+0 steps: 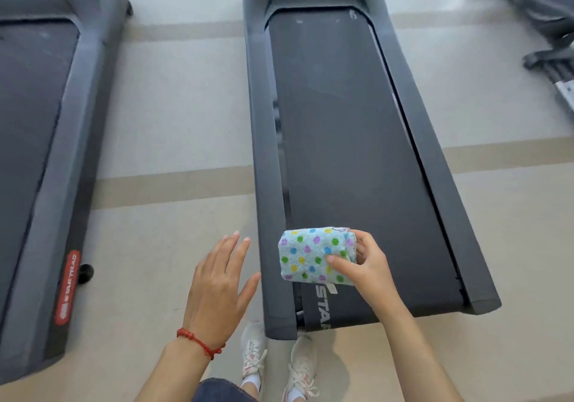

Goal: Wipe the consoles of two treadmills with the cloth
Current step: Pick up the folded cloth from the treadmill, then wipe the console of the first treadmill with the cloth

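1. The right hand point(368, 265) grips the folded cloth point(316, 255), thumb across its top face and fingers curled round its right edge, at about 5 o'clock in the view.
2. The left hand point(222, 286) is held flat and empty, fingers spread and straight, at about 7 o'clock, above the floor point(174, 115); a red bracelet point(200, 342) circles its wrist.
3. The cloth, pale blue with coloured dots, hovers over the near end of the nearer treadmill point(351, 153), whose belt runs away toward 12 o'clock.
4. A second treadmill point(46, 153) lies at 9 o'clock, well apart across the floor.
5. White shoes point(279, 361) stand at 6 o'clock, just behind the nearer deck.
6. Neither console shows, so wiping looks not yet begun; this appears to be the approach.
7. The next move likely calls for stepping onto or along the deck toward 12 o'clock and raising the cloth to the console.
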